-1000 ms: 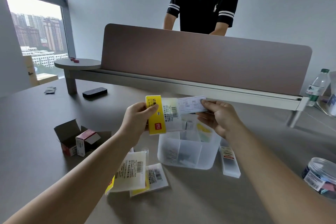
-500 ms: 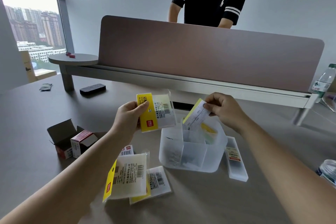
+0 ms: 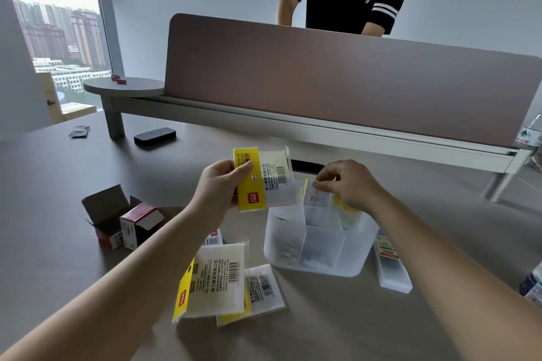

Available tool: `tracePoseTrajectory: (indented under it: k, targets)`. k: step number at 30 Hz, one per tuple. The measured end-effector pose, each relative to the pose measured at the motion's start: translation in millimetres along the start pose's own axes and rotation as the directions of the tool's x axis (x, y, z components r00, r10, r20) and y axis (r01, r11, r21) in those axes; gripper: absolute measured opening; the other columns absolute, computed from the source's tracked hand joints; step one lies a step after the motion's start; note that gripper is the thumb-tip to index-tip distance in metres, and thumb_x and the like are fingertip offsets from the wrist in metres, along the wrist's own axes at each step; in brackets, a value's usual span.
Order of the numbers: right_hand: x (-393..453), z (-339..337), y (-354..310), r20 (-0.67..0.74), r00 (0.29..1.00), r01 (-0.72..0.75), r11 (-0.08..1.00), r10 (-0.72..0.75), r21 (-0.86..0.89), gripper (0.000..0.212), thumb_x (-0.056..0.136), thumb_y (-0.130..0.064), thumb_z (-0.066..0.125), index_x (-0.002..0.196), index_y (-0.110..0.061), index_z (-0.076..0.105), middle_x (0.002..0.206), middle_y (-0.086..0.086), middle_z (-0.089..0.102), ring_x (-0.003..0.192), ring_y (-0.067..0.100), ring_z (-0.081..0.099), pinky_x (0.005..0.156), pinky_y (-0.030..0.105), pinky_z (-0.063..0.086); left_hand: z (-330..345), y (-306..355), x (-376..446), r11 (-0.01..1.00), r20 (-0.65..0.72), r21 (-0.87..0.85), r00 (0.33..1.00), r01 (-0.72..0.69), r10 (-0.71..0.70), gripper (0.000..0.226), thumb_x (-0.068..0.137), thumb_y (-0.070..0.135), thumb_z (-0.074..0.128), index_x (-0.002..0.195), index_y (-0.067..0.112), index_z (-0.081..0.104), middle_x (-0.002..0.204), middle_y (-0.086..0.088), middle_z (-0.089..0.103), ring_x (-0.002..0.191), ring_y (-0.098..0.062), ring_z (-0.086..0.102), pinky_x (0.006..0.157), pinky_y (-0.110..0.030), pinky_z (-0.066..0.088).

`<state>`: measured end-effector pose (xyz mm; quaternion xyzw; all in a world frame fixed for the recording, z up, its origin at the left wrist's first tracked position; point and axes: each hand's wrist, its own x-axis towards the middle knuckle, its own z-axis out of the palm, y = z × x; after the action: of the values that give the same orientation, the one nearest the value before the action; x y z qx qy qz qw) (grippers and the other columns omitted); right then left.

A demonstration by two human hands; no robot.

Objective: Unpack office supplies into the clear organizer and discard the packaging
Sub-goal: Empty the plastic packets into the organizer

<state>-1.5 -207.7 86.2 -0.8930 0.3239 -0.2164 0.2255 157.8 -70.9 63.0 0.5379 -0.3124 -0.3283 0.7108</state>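
The left hand (image 3: 218,187) pinches a clear plastic sleeve with a yellow header card (image 3: 262,179), thumb on the front and fingers (image 3: 234,199) behind, held above the grey surface (image 3: 337,325). The right hand (image 3: 349,184) has its fingertips closed on a small white-and-yellow printed pad (image 3: 315,199), partly inside the frosted clear organizer (image 3: 319,240).

A: Count? Yellow-edged clear plastic packets (image 3: 263,179)?
B: Three: one held, two lying flat (image 3: 215,284).
A: Rest?
B: One frosted clear divided organizer (image 3: 319,246), two small red-and-white cardboard boxes (image 3: 137,221), two bare hands (image 3: 218,184).
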Motion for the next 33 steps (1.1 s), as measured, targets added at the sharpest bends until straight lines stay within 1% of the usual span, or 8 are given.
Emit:
tracePoseTrajectory:
  k: [5, 9, 14, 17, 20, 23, 27, 33]
  targets:
    - [-1.1, -0.2, 0.9, -0.006, 1.0, -0.024, 1.0, 0.024, -0.014, 0.027, 0.078, -0.014, 0.066, 0.105, -0.009, 0.062, 0.092, 0.003, 0.057, 0.074, 0.01, 0.05, 0.06, 0.009, 0.034, 5.3, 4.0, -2.5, 1.0, 0.016, 0.018, 1.0, 0.009, -0.009, 0.01, 0.088, 0.017, 0.049, 0.081, 0.014, 0.055, 0.084, -0.004, 0.062, 0.076, -0.017, 0.061, 0.058, -0.025, 0.056]
    - [-9.0, -6.1, 2.4, -0.068, 0.997, -0.027, 0.999, 0.03, 0.044, 0.023, 0.078, -0.011, 0.066, 0.101, -0.009, 0.062, 0.092, 0.003, 0.058, 0.081, 0.012, 0.051, 0.063, 0.01, 0.037, 11.8, 7.6, -5.9, 1.0, 0.032, 0.01, 0.999, 0.009, -0.01, 0.011, 0.089, 0.016, 0.049, 0.081, 0.014, 0.056, 0.084, -0.004, 0.062, 0.075, -0.017, 0.061, 0.055, -0.024, 0.056]
    - [-25.4, -18.9, -11.4, -0.231, 0.973, 0.074, 0.944, 0.003, 0.322, 0.007, 0.08, -0.008, 0.063, 0.083, -0.014, 0.063, 0.076, -0.006, 0.058, 0.072, 0.007, 0.053, 0.063, 0.008, 0.043, 19.5, 9.9, -11.0, 1.0, 0.03, 0.021, 1.0, 0.002, -0.002, 0.01, 0.089, 0.016, 0.049, 0.081, 0.013, 0.055, 0.083, -0.005, 0.062, 0.074, -0.017, 0.062, 0.056, -0.025, 0.056]
    - [-34.2, -22.2, -24.4, -0.235, 0.971, 0.144, 0.881, -0.038, 0.45, 0.016, 0.08, -0.009, 0.063, 0.073, -0.023, 0.061, 0.079, -0.008, 0.059, 0.073, 0.004, 0.054, 0.063, 0.004, 0.044, 25.4, 11.4, -13.2, 1.0, 0.047, 0.031, 0.999, -0.004, 0.002, 0.01, 0.089, 0.016, 0.049, 0.082, 0.013, 0.056, 0.084, -0.005, 0.062, 0.075, -0.018, 0.062, 0.057, -0.026, 0.056]
    - [-34.7, -18.6, -30.9, -0.18, 0.981, 0.137, 0.913, -0.072, 0.385, 0.008, 0.08, -0.014, 0.064, 0.08, -0.022, 0.066, 0.095, -0.007, 0.053, 0.084, 0.001, 0.051, 0.069, 0.002, 0.041, 30.1, 13.2, -15.1, 0.999, 0.072, 0.032, 0.997, -0.02, 0.017, 0.01, 0.089, 0.015, 0.049, 0.082, 0.013, 0.056, 0.084, -0.005, 0.063, 0.074, -0.018, 0.062, 0.055, -0.025, 0.056]
    - [-32.2, -14.9, -29.7, -0.168, 0.982, 0.135, 0.951, -0.091, 0.277, 0.018, 0.079, -0.018, 0.064, 0.097, -0.017, 0.068, 0.109, -0.005, 0.045, 0.101, 0.005, 0.043, 0.08, 0.007, 0.033, 30.9, 13.9, -16.1, 0.998, 0.088, 0.057, 0.995, -0.041, 0.036, 0.01, 0.089, 0.014, 0.049, 0.082, 0.013, 0.056, 0.083, -0.004, 0.063, 0.074, -0.017, 0.062, 0.055, -0.024, 0.056]
    - [-34.5, -13.8, -33.9, -0.182, 0.975, 0.171, 0.949, -0.125, 0.264, 0.018, 0.074, -0.017, 0.07, 0.087, -0.026, 0.061, 0.114, -0.005, 0.044, 0.109, 0.008, 0.04, 0.092, 0.022, 0.032, 30.2, 12.7, -14.7, 0.992, 0.063, 0.107, 0.996, -0.07, 0.063, 0.009, 0.088, 0.014, 0.051, 0.08, 0.012, 0.055, 0.081, -0.004, 0.062, 0.072, -0.017, 0.062, 0.052, -0.022, 0.056]
    - [-30.6, -6.5, -28.6, -0.186, 0.975, 0.167, 0.958, -0.124, 0.235, 0.024, 0.075, -0.012, 0.068, 0.075, -0.028, 0.05, 0.102, 0.001, 0.056, 0.094, 0.013, 0.052, 0.07, 0.012, 0.039, 32.1, 12.4, -14.8, 0.995, 0.07, 0.073, 0.996, -0.062, 0.057, 0.01, 0.088, 0.014, 0.05, 0.08, 0.011, 0.055, 0.082, -0.005, 0.062, 0.073, -0.018, 0.062, 0.054, -0.024, 0.056]
